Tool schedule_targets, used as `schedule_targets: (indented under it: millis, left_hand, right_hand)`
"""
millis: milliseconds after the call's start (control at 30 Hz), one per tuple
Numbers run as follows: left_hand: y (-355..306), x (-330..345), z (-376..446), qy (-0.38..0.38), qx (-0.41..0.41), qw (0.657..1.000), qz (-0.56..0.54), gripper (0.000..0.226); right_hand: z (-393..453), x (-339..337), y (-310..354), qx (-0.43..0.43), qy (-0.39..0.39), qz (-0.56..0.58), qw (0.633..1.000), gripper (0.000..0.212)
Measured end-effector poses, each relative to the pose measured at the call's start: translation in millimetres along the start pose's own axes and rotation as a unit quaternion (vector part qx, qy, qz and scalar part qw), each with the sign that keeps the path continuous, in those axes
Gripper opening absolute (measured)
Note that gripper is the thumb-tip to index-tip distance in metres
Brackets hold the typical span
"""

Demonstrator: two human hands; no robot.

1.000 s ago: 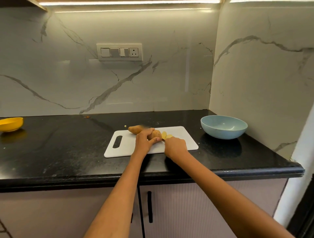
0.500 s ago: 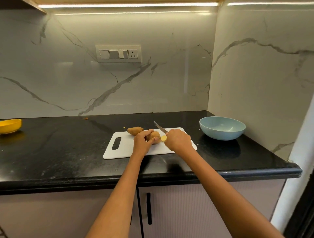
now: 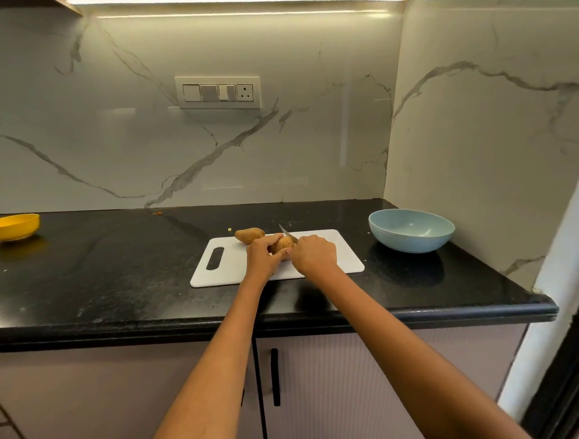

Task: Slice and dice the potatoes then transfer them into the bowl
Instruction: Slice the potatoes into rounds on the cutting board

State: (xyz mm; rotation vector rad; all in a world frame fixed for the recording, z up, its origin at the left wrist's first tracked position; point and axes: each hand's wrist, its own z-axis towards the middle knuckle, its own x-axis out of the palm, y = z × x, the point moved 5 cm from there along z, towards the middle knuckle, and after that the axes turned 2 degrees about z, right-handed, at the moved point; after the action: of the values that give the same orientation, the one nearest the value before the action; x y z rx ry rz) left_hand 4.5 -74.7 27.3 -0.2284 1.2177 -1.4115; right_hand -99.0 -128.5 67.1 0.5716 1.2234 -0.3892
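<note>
Our left hand [image 3: 261, 255] grips the cut potato [image 3: 283, 245] on the white board [image 3: 338, 260]; our right hand [image 3: 315, 254], closed on the knife [image 3: 286, 232], has returned the blade atop it since the last slice; slicing continues; whole potato [image 3: 249, 235] waits; blue bowl [image 3: 411, 230] empty on the counter [image 3: 109, 275].

White marble-look wall panels [image 3: 125, 141] with grey veins are running along the far side and turning a corner at the right. A strip of light [image 3: 235, 2] is glowing along the top edge, reflecting on the panels. A switch plate [image 3: 217, 92] with a socket is sitting on the far wall. The glossy black surface [image 3: 109, 282] is stretching left to right, and pale ribbed cabinet doors [image 3: 344, 376] with black handles [image 3: 275, 377] are standing below it.
</note>
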Motion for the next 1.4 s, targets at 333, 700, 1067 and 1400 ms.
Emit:
schedule_targets:
  millis: [333, 700, 1067, 1400]
  left_hand:
    - [-1.6, 0.5, 0.0, 0.013, 0.003, 1.000, -0.007, 0.046]
    - [5.6, 3.8, 2.4, 0.009, -0.021, 1.000, -0.021, 0.047]
    - [5.2, 0.0, -1.2, -0.017, -0.042, 0.998, -0.041, 0.044]
    - [4.0, -1.2, -1.5, -0.010, -0.049, 0.998, -0.040, 0.043]
  right_hand:
    - [-8.5, 12.7, -11.4, -0.006, 0.033, 0.007, 0.999, 0.025]
    - [-18.0, 24.0, -29.2, -0.026, 0.030, -0.046, 0.998, 0.024]
    - [-9.1, -10.3, -22.9, 0.034, -0.016, 0.071, 0.997, 0.024]
    - [-15.3, -3.5, -12.2, 0.021, 0.004, 0.042, 0.999, 0.026]
